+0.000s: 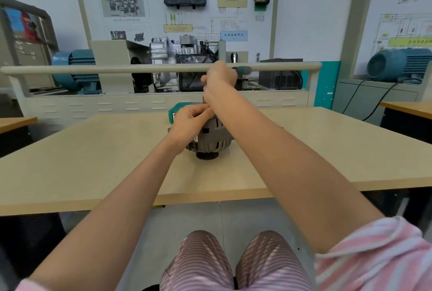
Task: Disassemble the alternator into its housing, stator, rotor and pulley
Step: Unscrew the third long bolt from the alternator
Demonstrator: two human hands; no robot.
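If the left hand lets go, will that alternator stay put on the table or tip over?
Probably tippy: the alternator stands on its narrow dark pulley, body wider above. Its metal housing looks dense, so likely heavy for its size. The left hand steadies its top while the right hand works a tool above.

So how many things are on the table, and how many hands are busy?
Alternator: 1
Teal box behind it: 1
Tool with a teal handle, held in the right hand: 1
Hands: 2, the left hand resting on the alternator
Total: 5
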